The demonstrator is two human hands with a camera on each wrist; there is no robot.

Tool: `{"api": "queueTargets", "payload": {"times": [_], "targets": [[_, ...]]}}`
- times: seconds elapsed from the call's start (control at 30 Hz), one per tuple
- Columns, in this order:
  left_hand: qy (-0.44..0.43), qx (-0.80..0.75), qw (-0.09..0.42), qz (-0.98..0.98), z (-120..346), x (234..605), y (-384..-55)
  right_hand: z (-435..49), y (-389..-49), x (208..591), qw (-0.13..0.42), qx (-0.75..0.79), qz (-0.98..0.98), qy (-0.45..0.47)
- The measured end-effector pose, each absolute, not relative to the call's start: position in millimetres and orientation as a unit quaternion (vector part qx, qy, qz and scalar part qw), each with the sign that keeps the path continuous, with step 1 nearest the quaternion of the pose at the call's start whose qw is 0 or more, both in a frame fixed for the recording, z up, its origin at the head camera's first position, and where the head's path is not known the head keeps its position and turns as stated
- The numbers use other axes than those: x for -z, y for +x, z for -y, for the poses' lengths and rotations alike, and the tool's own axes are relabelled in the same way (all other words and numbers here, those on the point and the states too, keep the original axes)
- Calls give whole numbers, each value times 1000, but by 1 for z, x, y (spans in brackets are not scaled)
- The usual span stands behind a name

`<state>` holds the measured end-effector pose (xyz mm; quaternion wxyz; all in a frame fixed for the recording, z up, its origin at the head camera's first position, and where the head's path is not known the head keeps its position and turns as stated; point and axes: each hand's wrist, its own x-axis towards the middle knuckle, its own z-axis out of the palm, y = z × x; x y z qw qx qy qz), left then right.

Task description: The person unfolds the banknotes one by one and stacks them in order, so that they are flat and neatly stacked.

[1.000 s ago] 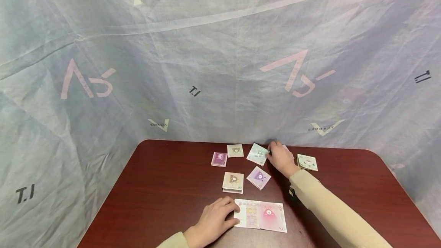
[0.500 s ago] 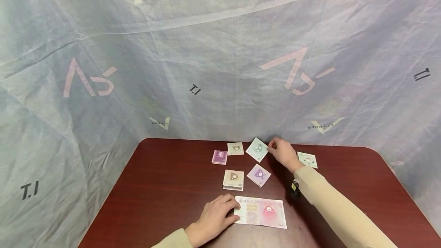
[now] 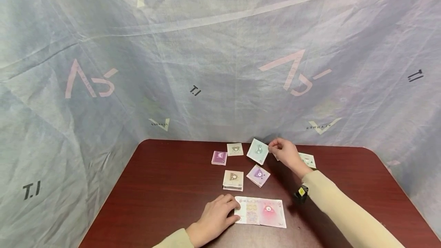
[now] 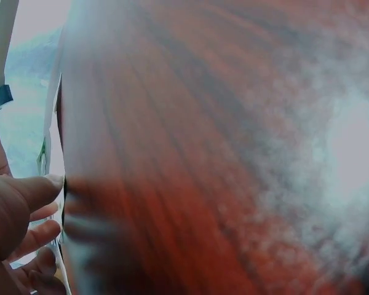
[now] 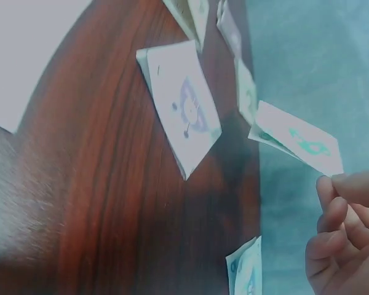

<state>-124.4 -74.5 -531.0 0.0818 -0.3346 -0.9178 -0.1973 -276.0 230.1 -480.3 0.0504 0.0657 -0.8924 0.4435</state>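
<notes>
A folded green banknote (image 3: 257,151) is at the back of the table, its corner pinched between the thumb and index finger of my right hand (image 3: 286,154). In the right wrist view the green note (image 5: 304,136) is tilted, its folded halves slightly apart. At the front, my left hand (image 3: 213,215) rests on the left edge of an unfolded pink 100 banknote (image 3: 260,212), fingers relaxed. The left wrist view has only my left thumb (image 4: 40,190) and fingertips by the paper edge. Under my right hand, part of a pale folded note is hidden.
Several folded notes lie about: a brown 20 note (image 3: 233,179), a violet note (image 3: 258,175), a dark purple note (image 3: 219,157) and a beige note (image 3: 235,149). Beyond my right wrist lies another green note (image 3: 307,160). A hanging cloth (image 3: 220,118) borders the table's back edge.
My right hand's thumb and index finger have closed on the green note's corner, and the note has turned and lifted. My left hand has stayed by the pink note.
</notes>
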Motion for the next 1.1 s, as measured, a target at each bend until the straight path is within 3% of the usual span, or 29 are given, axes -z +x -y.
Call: {"api": "queueTargets", "payload": {"times": [0.4, 0.7, 0.87, 0.97, 1.1], "targets": [[-350, 154, 110, 918, 68, 527, -127, -242, -229, 459, 29, -487, 870, 74], [-339, 186, 95, 917, 72, 532, -124, -245, -199, 449, -18, -502, 861, 82], [-340, 188, 91, 917, 72, 532, -123, -249, -186, 455, -19, -482, 870, 103], [-349, 182, 114, 912, 72, 533, -123, -250, -180, 460, -17, -490, 861, 137], [-364, 200, 189, 890, 70, 533, -123, -248, -177, 464, -23, -502, 844, 188]]}}
